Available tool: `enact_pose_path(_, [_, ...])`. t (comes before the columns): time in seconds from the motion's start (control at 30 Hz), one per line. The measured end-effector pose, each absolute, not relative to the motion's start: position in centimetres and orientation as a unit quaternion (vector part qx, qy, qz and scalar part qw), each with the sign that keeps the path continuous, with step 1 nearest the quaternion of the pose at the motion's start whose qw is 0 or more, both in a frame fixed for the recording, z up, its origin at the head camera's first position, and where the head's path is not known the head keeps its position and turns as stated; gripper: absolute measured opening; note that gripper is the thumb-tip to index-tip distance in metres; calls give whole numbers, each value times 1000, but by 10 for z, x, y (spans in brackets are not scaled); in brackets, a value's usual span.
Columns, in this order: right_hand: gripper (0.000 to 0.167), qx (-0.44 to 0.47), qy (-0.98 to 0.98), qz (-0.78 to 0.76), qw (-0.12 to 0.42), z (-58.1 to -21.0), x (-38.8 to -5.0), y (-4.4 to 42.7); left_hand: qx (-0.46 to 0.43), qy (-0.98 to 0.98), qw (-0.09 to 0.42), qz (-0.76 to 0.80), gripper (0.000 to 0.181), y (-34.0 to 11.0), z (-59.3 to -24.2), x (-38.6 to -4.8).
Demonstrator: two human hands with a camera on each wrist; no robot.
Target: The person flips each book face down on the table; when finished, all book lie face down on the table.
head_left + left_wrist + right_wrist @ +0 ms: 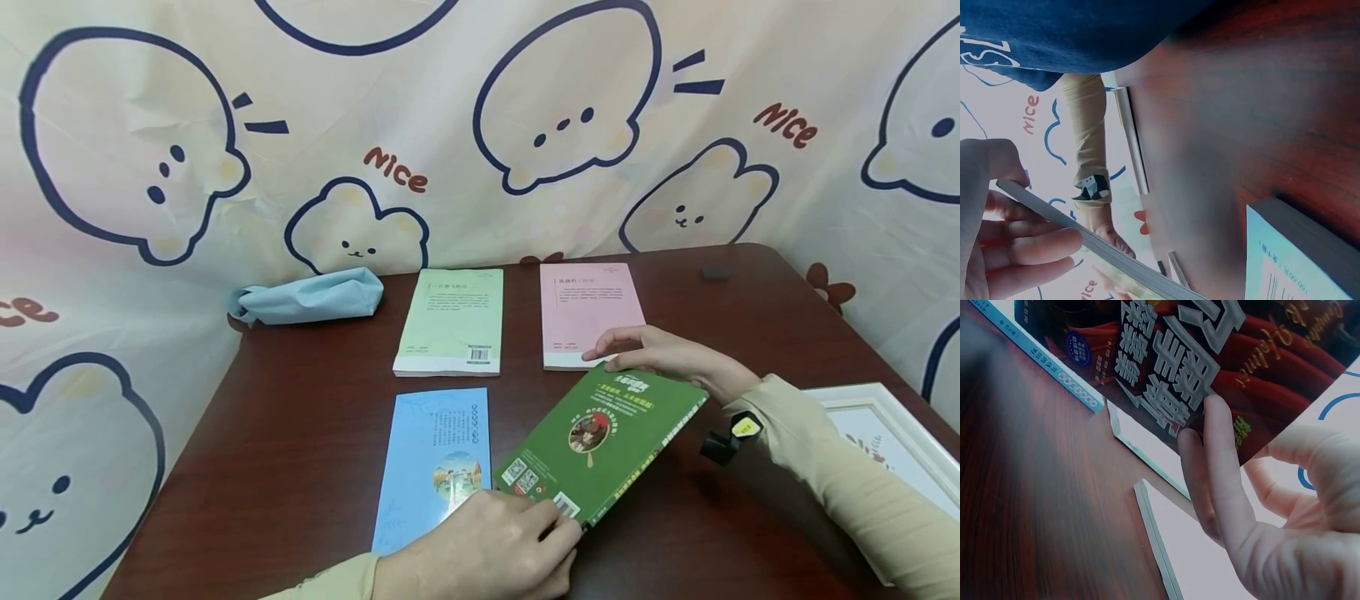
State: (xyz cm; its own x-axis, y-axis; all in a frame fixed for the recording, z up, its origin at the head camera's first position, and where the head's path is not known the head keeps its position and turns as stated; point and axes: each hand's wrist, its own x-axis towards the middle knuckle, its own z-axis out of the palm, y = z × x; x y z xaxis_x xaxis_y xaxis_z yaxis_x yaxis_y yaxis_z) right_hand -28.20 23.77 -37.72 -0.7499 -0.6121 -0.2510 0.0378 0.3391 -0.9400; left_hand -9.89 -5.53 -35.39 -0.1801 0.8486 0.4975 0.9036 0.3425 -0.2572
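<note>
A book with a dark green back cover [622,433] is held tilted above the table by both hands. My left hand [495,546] pinches its near edge by the barcode; in the left wrist view, thumb and fingers [1029,250] lie on either side of it. My right hand [667,354] grips the far corner. Seen from the right wrist, fingers [1225,456] press on the dark red front cover [1272,369] with its large silver lettering. A blue book [431,450] lies just left, partly hidden by the left hand.
Further back lie a light green book [453,321] and a pink book [588,304]. A pale blue cloth pouch [315,296] rests at the back left. At right lies a white frame [862,400], partly behind the right sleeve. Printed fabric [465,108] hangs around the brown table [285,450].
</note>
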Motion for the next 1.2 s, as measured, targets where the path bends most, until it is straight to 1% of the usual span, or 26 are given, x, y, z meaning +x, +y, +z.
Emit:
enact_pose_path(0.1, [19, -181, 747, -563, 304, -377, -280, 239, -577, -766, 281, -42, 10, -55, -354, -99])
enact_pose_path(0.2, [18, -172, 732, -578, 318, -376, -278, 240, -586, -761, 275, -34, 10, -56, -354, -100])
enact_pose_path(0.33, [23, -170, 733, -574, 324, -375, -276, 241, -599, -751, 275, -27, 10, -56, -354, -101])
enact_pose_path(0.57, [22, -200, 740, -565, 305, -376, -276, 244, -616, -741, 267, -19, 9, -57, -356, -102])
enact_pose_path(0.7, [27, -204, 739, -564, 308, -377, -276, 244, -624, -737, 260, -13, 9, -56, -357, -102])
enact_pose_path(0.8, [34, -208, 737, -564, 309, -376, -275, 245, -629, -733, 258, -5, 9, -57, -358, -103])
enact_pose_path(0.9, [36, -214, 738, -560, 309, -375, -275, 245, -631, -733, 252, 4, 9, -57, -359, -104])
enact_pose_path(1.2, [40, -232, 739, -555, 304, -374, -272, 246, -636, -731, 236, 75, 12, -57, -363, -105])
